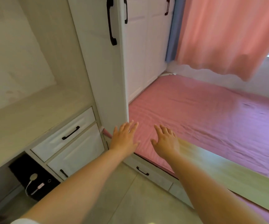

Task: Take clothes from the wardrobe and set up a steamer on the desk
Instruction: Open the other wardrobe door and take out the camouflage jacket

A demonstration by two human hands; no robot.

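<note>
Both grips are released, fingers spread flat: left hand (124,138) and right hand (166,143) hover over the bed's (211,113) near-left corner, holding nothing. The wardrobe (140,50) stands up and ahead, doors closed, long handles (126,11) vertical; left hand's nearer. No clothes or steamer visible; desk (25,117) sits off left.

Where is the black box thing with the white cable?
The black box sits low on the left of the head view, under the desk, beside the white drawers.
</note>
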